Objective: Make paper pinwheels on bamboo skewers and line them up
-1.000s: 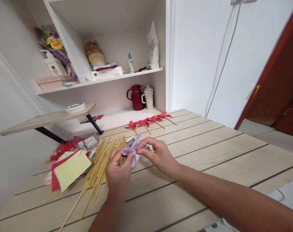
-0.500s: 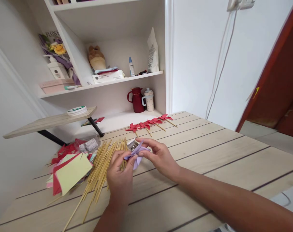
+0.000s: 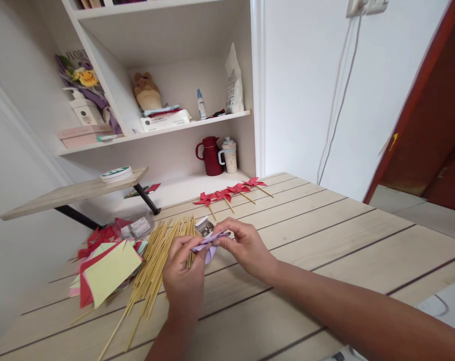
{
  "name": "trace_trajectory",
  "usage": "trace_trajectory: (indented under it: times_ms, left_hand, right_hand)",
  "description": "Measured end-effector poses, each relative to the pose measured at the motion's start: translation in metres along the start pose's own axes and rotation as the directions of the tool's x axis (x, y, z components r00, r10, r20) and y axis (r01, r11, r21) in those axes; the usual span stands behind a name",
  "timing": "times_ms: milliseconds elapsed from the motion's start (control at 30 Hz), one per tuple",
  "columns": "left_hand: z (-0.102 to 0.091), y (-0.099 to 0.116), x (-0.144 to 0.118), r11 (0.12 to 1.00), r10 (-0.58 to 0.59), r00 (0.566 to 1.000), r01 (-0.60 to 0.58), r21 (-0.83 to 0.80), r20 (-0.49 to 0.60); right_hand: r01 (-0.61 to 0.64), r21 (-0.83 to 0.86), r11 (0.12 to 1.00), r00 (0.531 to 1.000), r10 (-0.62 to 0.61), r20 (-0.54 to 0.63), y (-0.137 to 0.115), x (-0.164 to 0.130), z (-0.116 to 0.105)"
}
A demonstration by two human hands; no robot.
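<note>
Between my two hands is a purple paper pinwheel (image 3: 210,254), its blades folded in toward the middle. My left hand (image 3: 185,268) pinches its left side, thumb in front. From the right, my right hand (image 3: 246,248) grips the other edge with thumb and index finger. Just behind the paper stands a small open box of metal pins (image 3: 205,226), partly covered by my fingers. Left of my left hand lies a heap of thin wooden sticks (image 3: 156,265). Several red paper pinwheels (image 3: 222,194) on sticks lie in a row farther back.
A stack of coloured paper (image 3: 110,273) and a clear plastic container (image 3: 137,226) lie at the left of the slatted table (image 3: 325,240). A raised wooden stand (image 3: 80,190) rises behind them. A red jug (image 3: 211,156) and a cup (image 3: 230,156) stand in the shelf at the back.
My right fingers have pressed the upright purple blade down toward the centre, so the paper looks flatter. The view has shifted slightly.
</note>
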State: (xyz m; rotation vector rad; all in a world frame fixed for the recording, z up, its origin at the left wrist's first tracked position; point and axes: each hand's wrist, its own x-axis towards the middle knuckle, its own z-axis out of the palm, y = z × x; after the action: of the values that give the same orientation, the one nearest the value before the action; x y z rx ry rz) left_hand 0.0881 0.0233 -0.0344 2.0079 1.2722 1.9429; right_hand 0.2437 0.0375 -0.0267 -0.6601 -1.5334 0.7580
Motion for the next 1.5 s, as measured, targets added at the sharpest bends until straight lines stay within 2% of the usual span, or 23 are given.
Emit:
trace_trajectory:
  times_ms: [467,600,867,1033,1267,1500]
  left_hand:
    - [-0.0007,0.0075,0.0045,0.967,0.218,0.975,-0.211,0.146,-0.034]
    - [-0.0009,0.0081,0.0046,0.968,0.211,0.977,-0.203,0.149,-0.042]
    - [-0.0023,0.0084,0.0064,0.987,0.152,0.988,-0.15,0.048,-0.023]
    - [-0.0019,0.0067,0.0065,0.994,0.108,0.994,-0.107,0.03,-0.028]
    - [-0.0019,0.0039,0.0078,0.996,0.088,0.996,-0.087,0.008,-0.027]
    - [-0.0003,0.0039,0.005,0.999,0.049,0.998,-0.049,-0.003,-0.029]
  right_hand:
    - [-0.014,-0.017,1.0,0.997,0.013,-0.073,0.0025,-0.0012,0.0051]
    - [-0.003,-0.013,1.0,0.997,0.002,-0.079,0.0023,-0.0032,0.0046]
    - [0.037,-0.002,0.999,0.998,-0.037,-0.046,-0.0007,-0.0028,0.0029]
    - [-0.012,0.026,1.0,0.998,0.014,-0.054,-0.0006,-0.0024,0.0049]
    - [-0.033,0.167,0.985,0.998,0.042,-0.046,-0.0018,0.0003,0.0046]
    - [-0.069,0.159,0.985,0.997,0.071,-0.006,-0.0035,0.0017,0.0019]
